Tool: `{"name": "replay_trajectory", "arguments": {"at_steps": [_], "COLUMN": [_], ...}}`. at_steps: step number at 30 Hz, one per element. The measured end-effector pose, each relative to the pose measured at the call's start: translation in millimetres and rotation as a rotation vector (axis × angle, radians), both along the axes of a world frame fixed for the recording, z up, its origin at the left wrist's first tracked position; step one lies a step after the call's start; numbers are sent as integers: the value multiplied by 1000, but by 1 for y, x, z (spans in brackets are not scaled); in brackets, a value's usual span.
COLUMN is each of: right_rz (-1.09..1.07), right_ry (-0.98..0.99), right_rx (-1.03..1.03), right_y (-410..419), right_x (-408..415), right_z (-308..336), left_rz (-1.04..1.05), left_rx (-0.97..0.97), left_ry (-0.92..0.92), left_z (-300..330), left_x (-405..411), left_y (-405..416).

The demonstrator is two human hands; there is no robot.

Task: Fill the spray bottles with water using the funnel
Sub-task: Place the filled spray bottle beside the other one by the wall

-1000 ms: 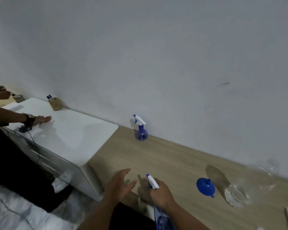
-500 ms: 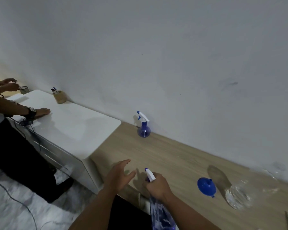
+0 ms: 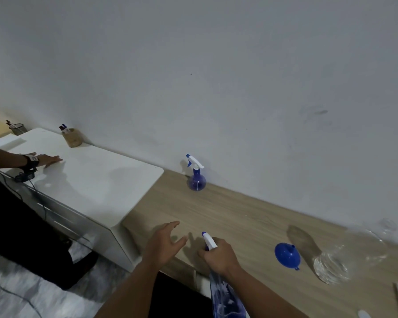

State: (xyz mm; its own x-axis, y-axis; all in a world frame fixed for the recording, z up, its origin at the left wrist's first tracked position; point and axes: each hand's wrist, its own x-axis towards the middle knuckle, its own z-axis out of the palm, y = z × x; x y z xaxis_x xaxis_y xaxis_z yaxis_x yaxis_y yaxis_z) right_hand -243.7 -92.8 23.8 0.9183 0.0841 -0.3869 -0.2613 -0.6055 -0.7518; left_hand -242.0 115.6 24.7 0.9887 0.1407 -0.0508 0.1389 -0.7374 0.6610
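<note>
Right hand point(image 3: 218, 255) gripped sprayer head of bottle point(image 3: 225, 294), bottom centre. Left hand point(image 3: 163, 244) open, empty, beside it. Funnel point(image 3: 287, 255) lower right. Best: left steadies body, right unscrews head.

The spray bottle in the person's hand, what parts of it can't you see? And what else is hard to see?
Head view:
- Held spray bottle: the right hand covers its neck, and the bottom edge cuts off its base. Water level cannot be told.
- Clear water bottle: blurred, so its cap and fill are unclear.
- Funnel: its inside faces away.
- Left hand: open, holding nothing.
</note>
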Motion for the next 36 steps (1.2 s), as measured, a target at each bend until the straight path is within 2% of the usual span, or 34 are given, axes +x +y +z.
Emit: {"name": "replay_trajectory", "arguments": {"at_steps": [5, 8, 10, 13, 18, 21, 27, 32, 36], "right_rz": [73, 66, -77, -262, -346, -365, -357, -384, -406], "right_ry": [53, -3, -24, -87, -325, -348, -474, -479, -456], "right_rx": [-132, -90, -9, 160, 377, 504, 538, 348, 213], "right_y": [2, 2, 0, -6, -7, -4, 0, 8, 4], "right_x": [10, 14, 18, 31, 48, 62, 98, 126, 157], "right_z": [-15, -13, -13, -8, 51, 80, 118, 117, 95], "left_rz": [-17, -50, -122, -284, -473, -557, -477, -422, -445], "left_rx": [-1, -7, -6, -102, -199, -246, -304, -272, -136], "left_ry": [65, 119, 149, 278, 394, 352, 221, 90, 62], "left_z": [0, -4, -2, -3, -1, 19, 54, 71, 56], "left_x": [9, 15, 16, 22, 41, 55, 99, 139, 174], "left_y": [10, 13, 10, 0, -29, -51, -71, -70, -72]}}
